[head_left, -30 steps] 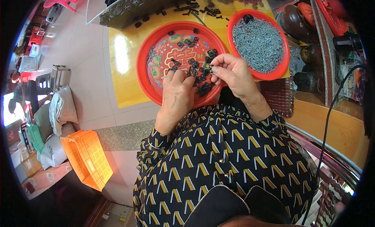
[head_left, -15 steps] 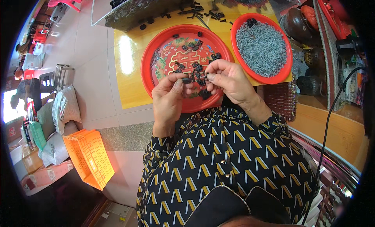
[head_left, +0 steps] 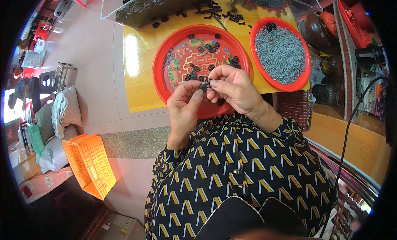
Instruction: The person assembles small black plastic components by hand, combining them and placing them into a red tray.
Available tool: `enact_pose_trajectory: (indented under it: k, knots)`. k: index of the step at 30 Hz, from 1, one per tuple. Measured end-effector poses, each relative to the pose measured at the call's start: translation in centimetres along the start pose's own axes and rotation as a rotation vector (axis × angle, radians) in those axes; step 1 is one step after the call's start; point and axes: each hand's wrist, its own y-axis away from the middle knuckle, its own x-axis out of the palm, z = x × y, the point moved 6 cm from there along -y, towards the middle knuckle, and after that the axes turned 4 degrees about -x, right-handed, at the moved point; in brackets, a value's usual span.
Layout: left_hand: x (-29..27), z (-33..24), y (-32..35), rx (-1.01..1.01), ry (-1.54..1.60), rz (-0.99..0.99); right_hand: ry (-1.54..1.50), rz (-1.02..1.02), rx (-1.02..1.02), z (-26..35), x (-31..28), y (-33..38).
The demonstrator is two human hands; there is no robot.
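Two bare hands are held close together above the near half of one round red tray [head_left: 159, 70], which is set on a yellow counter [head_left: 138, 89]. By the fingers of the left hand [head_left: 185, 103], one small black part [head_left: 203, 87] is pinched against the thumb; by those of the right hand [head_left: 236, 90], a small dark piece [head_left: 209, 81] is gripped just beside it, though whether the two are joined cannot be told. In the tray, more than ten loose black parts [head_left: 212, 48] are spread; an exact count is prevented by the hands and by overlaps. Two of these are seen lying singly near the far rim. To the right, one red bowl [head_left: 253, 43] is filled with grey screws [head_left: 281, 56], too many to be counted, with a dark clump [head_left: 271, 26] resting on them. Beyond the tray, four black pieces [head_left: 164, 18] are scattered before one clear box [head_left: 142, 13]. One orange crate [head_left: 94, 165] is seen at the left.
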Motion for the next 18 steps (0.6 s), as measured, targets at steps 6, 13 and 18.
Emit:
enact_pose_trajectory:
  k: [6,13,18]
  knots:
    - [0.5,-0.1,-0.1,-0.060,-0.003,0.068,-0.013,0.000,-0.010,-0.3,-0.1,0.1]
    - [-0.4,0.5,-0.1,-0.117,0.127,0.100,0.062,0.027,-0.031,0.1,0.7,0.4]
    - [-0.7,0.8,-0.2,-0.162,0.300,0.087,0.096,0.068,-0.029,-0.1,1.0,0.5]
